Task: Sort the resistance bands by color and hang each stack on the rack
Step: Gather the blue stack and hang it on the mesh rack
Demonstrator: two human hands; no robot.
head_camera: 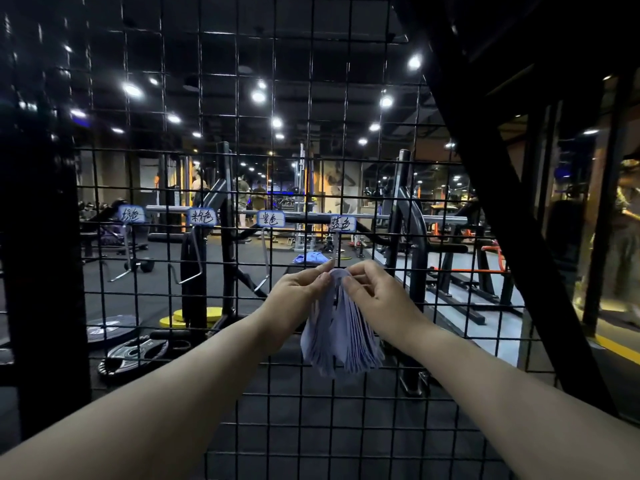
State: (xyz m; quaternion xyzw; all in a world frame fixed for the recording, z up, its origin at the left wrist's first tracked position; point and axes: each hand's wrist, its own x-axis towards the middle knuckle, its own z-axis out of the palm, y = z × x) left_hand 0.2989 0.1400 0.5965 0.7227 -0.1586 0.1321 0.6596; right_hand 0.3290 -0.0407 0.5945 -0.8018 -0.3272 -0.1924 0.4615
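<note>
A thick stack of pale blue resistance bands (341,336) hangs folded over, right in front of the black wire grid rack (221,341). My left hand (298,289) pinches the top of the stack from the left. From the right, my right hand (372,289) pinches the same top fold. The fold sits just below the rightmost white label (343,223); the hook there is hidden behind my fingers. Three metal hooks hang bare under the other labels: one at the left (127,251), one in the middle (194,258), one beside the stack (266,268).
Several handwritten labels (202,216) line the grid at one height. Behind the grid lie gym machines, weight plates (133,351) on the floor and a blue cloth heap (311,258). A thick black diagonal beam (512,216) crosses on the right and a black post (41,271) stands at the left.
</note>
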